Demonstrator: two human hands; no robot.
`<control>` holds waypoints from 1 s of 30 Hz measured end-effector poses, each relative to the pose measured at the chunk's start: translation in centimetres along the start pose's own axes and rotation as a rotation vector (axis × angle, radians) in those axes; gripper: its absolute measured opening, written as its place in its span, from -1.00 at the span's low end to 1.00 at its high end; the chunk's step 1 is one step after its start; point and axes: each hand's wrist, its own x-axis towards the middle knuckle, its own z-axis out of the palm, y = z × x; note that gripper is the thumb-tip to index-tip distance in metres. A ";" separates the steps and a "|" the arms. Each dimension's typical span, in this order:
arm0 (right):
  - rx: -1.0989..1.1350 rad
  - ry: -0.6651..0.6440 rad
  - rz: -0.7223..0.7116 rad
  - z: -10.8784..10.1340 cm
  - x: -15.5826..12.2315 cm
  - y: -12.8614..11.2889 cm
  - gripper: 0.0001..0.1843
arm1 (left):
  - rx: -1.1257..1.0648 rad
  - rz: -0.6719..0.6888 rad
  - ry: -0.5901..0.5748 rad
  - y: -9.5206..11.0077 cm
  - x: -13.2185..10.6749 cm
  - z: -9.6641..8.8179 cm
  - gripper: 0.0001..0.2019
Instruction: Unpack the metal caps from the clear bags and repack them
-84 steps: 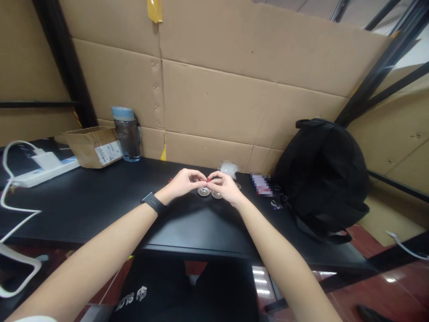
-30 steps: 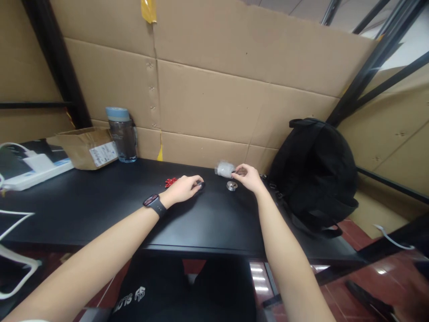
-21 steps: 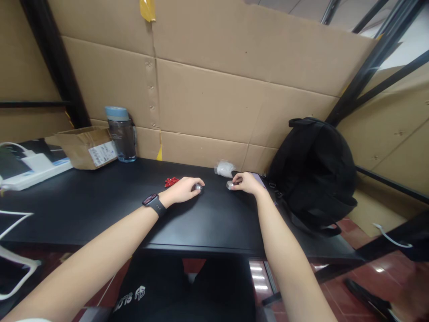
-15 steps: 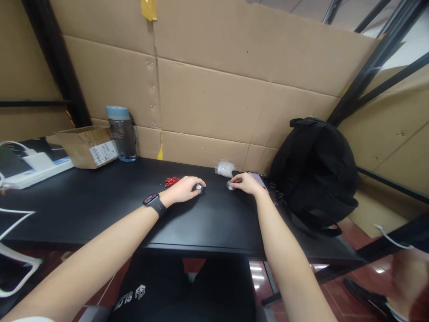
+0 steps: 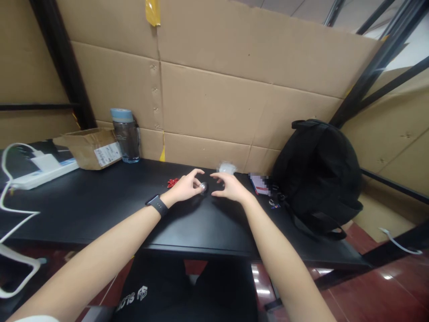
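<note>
A small, shiny silver round object is at the fingertips of my left hand, low over the black tabletop. The thumb and a curled finger of that hand touch its left side, while the index finger is raised away from it. Facing it from the right is my right hand, thumb and fingers spread in a curve with nothing seen between them. Small red pieces lie behind my left hand. A clear plastic wrapping sits against the cardboard, just beyond my right hand.
On the left are a power strip, a brown paper bag and a water bottle. A black backpack stands on the right, beside a phone-like flat object and a small key ring. Cardboard walls the back.
My right hand has moved left, and its fingers have spread; the silver disc it held no longer shows separately. My left index finger has lifted off the silver object. The view has shifted slightly.
</note>
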 end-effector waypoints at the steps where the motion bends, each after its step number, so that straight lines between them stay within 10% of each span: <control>1: -0.003 0.001 -0.043 0.9 0.3 -1.2 -0.19 | -0.064 -0.012 0.027 0.0 0.1 0.1 -0.41; 9: -0.179 0.113 0.000 3.6 0.9 -4.3 -0.44 | -0.320 -0.024 0.094 1.0 0.3 0.2 -0.40; 19: -0.235 0.327 0.463 -2.4 -0.9 3.9 -0.43 | 0.181 0.130 0.066 1.4 -0.1 -1.6 -0.65; 30: 0.001 0.023 0.442 -2.5 -2.2 8.2 -0.48 | 0.259 0.178 -0.014 0.9 -0.1 -2.0 -0.75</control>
